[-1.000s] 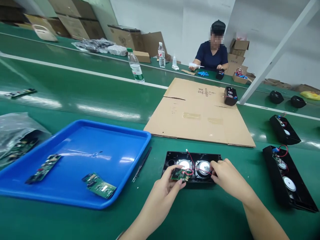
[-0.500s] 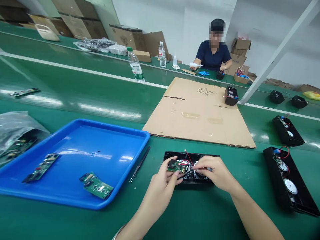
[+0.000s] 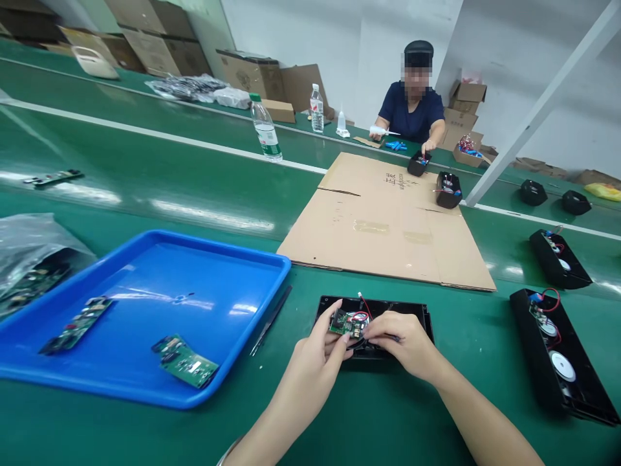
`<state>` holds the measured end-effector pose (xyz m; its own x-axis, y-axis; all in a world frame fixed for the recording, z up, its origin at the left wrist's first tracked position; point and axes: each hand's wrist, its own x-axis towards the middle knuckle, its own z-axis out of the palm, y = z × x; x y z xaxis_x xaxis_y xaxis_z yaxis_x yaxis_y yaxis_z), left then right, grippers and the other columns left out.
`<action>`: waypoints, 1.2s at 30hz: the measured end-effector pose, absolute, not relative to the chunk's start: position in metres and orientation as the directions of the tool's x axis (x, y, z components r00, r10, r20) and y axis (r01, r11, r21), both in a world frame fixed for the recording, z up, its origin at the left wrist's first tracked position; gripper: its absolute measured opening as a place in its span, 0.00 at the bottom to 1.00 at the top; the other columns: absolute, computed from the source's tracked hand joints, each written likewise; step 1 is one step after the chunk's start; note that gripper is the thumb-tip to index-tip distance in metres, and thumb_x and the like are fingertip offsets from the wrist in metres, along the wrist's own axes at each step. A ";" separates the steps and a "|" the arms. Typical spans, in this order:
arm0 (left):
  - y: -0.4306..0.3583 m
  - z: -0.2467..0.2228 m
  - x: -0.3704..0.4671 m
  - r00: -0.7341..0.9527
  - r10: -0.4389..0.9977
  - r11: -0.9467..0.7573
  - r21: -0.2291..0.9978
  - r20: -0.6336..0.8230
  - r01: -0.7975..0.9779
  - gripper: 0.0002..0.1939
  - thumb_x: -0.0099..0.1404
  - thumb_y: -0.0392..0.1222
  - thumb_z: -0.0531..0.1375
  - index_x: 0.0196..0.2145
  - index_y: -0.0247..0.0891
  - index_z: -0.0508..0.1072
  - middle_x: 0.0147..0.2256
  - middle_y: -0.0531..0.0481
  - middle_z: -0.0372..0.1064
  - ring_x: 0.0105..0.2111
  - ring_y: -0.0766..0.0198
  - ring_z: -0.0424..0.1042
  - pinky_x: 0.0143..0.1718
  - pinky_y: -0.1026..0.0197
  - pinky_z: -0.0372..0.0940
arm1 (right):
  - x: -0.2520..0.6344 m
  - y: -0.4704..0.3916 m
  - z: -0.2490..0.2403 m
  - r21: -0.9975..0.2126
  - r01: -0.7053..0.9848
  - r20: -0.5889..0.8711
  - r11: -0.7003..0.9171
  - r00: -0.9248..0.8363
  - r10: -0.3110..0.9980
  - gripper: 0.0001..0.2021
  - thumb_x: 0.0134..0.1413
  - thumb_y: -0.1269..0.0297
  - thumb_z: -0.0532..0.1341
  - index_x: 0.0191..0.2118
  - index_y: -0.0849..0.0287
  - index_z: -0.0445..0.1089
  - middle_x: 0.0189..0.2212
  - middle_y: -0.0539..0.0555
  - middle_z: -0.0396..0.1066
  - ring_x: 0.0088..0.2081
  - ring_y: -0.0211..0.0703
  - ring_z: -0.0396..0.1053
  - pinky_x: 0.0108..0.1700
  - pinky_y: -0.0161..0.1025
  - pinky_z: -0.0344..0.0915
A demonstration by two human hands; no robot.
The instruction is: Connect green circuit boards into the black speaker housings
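A small green circuit board [image 3: 348, 325] with a red wire is gripped between the thumb and fingers of my left hand [image 3: 317, 349]. It hangs over a black speaker housing [image 3: 383, 309] lying on the green table. My right hand [image 3: 410, 340] is pinched at the board's right edge; what its fingertips hold is too small to make out. A thin red wire with a white connector [image 3: 359, 295] rises behind the board. Both hands cover much of the housing's inside.
Left, a blue tray [image 3: 194, 246] holds circuit boards beside tweezers [image 3: 272, 320]. Ahead lies a cardboard sheet [image 3: 369, 207]. Open housings [image 3: 563, 362] stand right. Across the belt, a person [image 3: 412, 107] touches another housing [image 3: 418, 164]. A bottle [image 3: 266, 133] stands near the belt's edge.
My right hand has moved left to the edge of the board. Across the belt, the person has set a black housing forward onto the cardboard's far edge.
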<state>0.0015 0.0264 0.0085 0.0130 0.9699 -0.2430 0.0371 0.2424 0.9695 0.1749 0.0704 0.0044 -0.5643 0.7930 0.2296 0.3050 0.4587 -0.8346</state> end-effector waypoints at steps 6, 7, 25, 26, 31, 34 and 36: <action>0.026 0.008 -0.002 0.008 0.970 0.241 0.969 -0.242 0.045 0.30 0.58 0.46 0.53 0.57 0.34 0.55 0.36 0.47 0.76 0.39 0.56 0.75 0.39 0.54 0.74 | 0.183 0.078 0.003 -0.985 0.131 0.019 0.113 -0.564 0.825 0.11 0.44 0.64 0.65 0.37 0.57 0.73 0.37 0.53 0.73 0.38 0.41 0.71 0.41 0.39 0.69; 0.026 0.010 -0.002 0.005 0.970 0.243 0.969 -0.243 0.047 0.30 0.58 0.45 0.53 0.57 0.35 0.55 0.35 0.47 0.76 0.39 0.56 0.75 0.39 0.54 0.74 | 0.183 0.079 0.003 -0.988 0.124 0.006 0.088 -0.547 0.837 0.08 0.45 0.64 0.64 0.35 0.57 0.74 0.35 0.53 0.74 0.37 0.41 0.72 0.41 0.38 0.69; 0.026 0.012 0.000 0.056 0.969 0.228 0.960 -0.239 0.161 0.31 0.60 0.44 0.53 0.59 0.33 0.53 0.33 0.47 0.76 0.37 0.55 0.76 0.41 0.53 0.72 | 0.169 0.065 0.011 -0.711 0.536 0.110 0.456 -0.555 0.825 0.09 0.53 0.75 0.57 0.34 0.60 0.74 0.31 0.53 0.74 0.33 0.39 0.68 0.36 0.37 0.65; 0.026 0.012 0.001 0.062 0.970 0.223 0.959 -0.237 0.175 0.31 0.60 0.44 0.52 0.59 0.32 0.53 0.33 0.47 0.76 0.36 0.55 0.76 0.41 0.53 0.72 | 0.168 0.064 0.008 -0.662 0.565 0.142 0.493 -0.551 0.822 0.08 0.53 0.75 0.58 0.33 0.60 0.74 0.29 0.53 0.73 0.33 0.40 0.67 0.36 0.38 0.64; 0.026 0.013 0.002 0.093 0.974 0.179 0.953 -0.207 0.244 0.29 0.59 0.43 0.52 0.58 0.34 0.57 0.29 0.50 0.75 0.33 0.57 0.76 0.38 0.55 0.71 | 0.165 0.059 -0.004 -0.442 0.657 0.260 0.610 -0.557 0.789 0.05 0.53 0.72 0.59 0.30 0.59 0.71 0.26 0.52 0.73 0.31 0.41 0.62 0.35 0.39 0.58; 0.026 0.013 0.003 0.113 0.978 0.130 0.940 -0.173 0.314 0.27 0.59 0.44 0.52 0.57 0.37 0.59 0.26 0.51 0.73 0.30 0.57 0.76 0.36 0.56 0.71 | 0.164 0.056 -0.004 -0.329 0.682 0.297 0.653 -0.581 0.758 0.07 0.54 0.72 0.58 0.27 0.59 0.69 0.24 0.52 0.71 0.30 0.41 0.59 0.32 0.39 0.55; 0.026 0.012 0.004 0.126 0.981 0.094 0.934 -0.146 0.344 0.26 0.60 0.44 0.51 0.56 0.38 0.60 0.25 0.52 0.72 0.27 0.58 0.74 0.35 0.56 0.71 | 0.162 0.055 -0.003 -0.265 0.691 0.334 0.673 -0.588 0.736 0.08 0.55 0.72 0.57 0.26 0.60 0.68 0.23 0.52 0.69 0.29 0.41 0.58 0.31 0.39 0.53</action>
